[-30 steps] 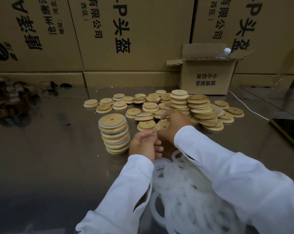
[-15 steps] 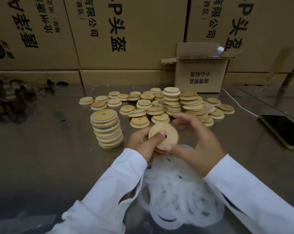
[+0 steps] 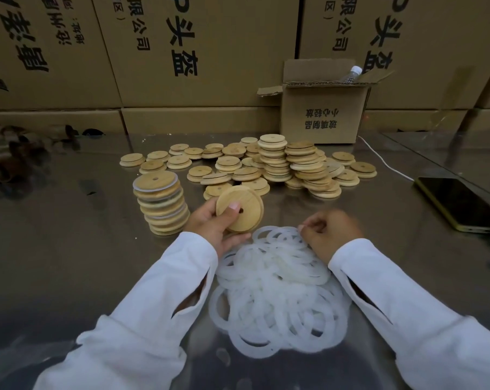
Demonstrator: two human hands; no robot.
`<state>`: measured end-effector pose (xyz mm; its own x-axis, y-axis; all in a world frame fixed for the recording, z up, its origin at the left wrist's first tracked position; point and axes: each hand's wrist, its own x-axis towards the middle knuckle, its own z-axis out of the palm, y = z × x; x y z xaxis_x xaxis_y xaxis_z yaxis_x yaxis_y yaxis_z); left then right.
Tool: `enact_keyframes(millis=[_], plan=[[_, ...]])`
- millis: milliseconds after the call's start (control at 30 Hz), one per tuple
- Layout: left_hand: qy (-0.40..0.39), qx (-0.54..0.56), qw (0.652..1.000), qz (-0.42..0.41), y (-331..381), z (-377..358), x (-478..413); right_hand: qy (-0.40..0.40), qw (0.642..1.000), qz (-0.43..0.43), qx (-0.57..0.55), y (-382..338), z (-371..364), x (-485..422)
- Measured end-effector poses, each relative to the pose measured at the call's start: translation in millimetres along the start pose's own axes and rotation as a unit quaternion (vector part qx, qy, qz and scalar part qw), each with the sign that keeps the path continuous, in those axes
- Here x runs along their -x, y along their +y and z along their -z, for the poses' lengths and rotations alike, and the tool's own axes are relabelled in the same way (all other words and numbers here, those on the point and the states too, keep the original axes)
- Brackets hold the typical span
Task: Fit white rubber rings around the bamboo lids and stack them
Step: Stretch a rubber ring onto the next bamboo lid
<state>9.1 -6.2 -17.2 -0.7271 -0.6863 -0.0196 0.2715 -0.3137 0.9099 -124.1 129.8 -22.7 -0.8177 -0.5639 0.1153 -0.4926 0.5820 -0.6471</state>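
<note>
My left hand (image 3: 212, 225) grips a round bamboo lid (image 3: 245, 205) with a small hole, thumb on its face, tilted above the table. My right hand (image 3: 329, 230), blurred, pinches at the top edge of a heap of white rubber rings (image 3: 277, 291) lying between my forearms. A leaning stack of lids with white rings fitted (image 3: 160, 202) stands just left of my left hand. Behind, many bare bamboo lids (image 3: 266, 164) lie loose and in short stacks.
A phone (image 3: 457, 204) with a white cable (image 3: 384, 161) lies at the right on the shiny metal table (image 3: 69, 249). An open small carton (image 3: 323, 108) holding a bottle stands behind the lids. Large cardboard boxes (image 3: 196, 52) wall off the back.
My left hand now holds the lid alone. My right hand has let go of it and dropped right to the ring heap. Earlier both hands were at the bare lids.
</note>
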Motion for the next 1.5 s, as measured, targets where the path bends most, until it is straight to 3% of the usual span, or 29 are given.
enact_keyframes(millis=[167,333,433,567,767,900,1033,1133,1333,1500], plan=[[0.005,-0.006,1.0,0.003,-0.2,-1.5,0.1,-0.013,1.0,0.014,-0.007,-4.2,-1.3,0.2],[0.024,0.001,1.0,0.009,1.7,-0.9,-0.9,0.024,0.993,0.034,-0.106,-6.2,0.6,4.2],[0.025,0.001,0.999,0.02,3.8,0.6,-0.2,0.036,0.967,0.08,-0.24,-14.1,8.1,10.5],[0.031,-0.002,0.999,0.017,4.8,1.4,1.1,-0.018,0.906,0.137,-0.401,-29.1,16.6,21.2],[-0.022,0.002,0.999,0.033,6.7,-4.8,7.1,-0.046,0.878,0.074,-0.471,-38.6,14.3,25.5],[-0.043,-0.019,0.998,0.052,9.6,-7.9,10.4,-0.042,0.881,0.051,-0.469,-41.9,13.1,27.1],[-0.117,-0.095,0.989,-0.001,5.6,-8.9,17.8,-0.031,0.891,0.065,-0.449,-46.2,10.0,31.1],[-0.123,-0.103,0.987,-0.018,2.8,-9.4,18.1,-0.019,0.893,0.074,-0.443,-48.1,8.1,32.6],[-0.109,-0.084,0.99,-0.008,1.5,-11.3,16.9,0.094,0.933,0.119,-0.328,-45.5,-5.1,35.1],[-0.11,-0.099,0.989,-0.015,1.2,-11.7,17.7,0.165,0.938,0.184,-0.244,-44.1,-7.6,36.6]])
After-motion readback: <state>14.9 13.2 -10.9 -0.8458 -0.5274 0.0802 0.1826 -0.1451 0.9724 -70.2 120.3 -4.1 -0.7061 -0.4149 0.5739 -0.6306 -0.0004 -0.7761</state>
